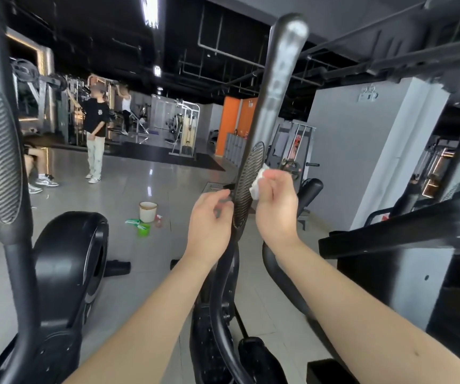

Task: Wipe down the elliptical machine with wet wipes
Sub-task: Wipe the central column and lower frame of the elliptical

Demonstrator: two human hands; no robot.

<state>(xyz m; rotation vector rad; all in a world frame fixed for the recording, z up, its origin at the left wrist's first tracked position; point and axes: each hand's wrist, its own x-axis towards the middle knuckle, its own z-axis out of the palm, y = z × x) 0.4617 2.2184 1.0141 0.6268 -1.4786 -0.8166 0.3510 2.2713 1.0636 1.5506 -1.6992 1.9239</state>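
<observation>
Right hand pinches white wipe against ribbed handle grip, centre frame. Left hand, blurred, seemingly pinches grip's edge.

glossy grey tiled floor under a black exposed ceiling with a white strip light; orange wall panel behind, pale grey pillar right.

Handlebar ribbed, matt; wipe crumpled white cloth; floor glossy tile.
</observation>
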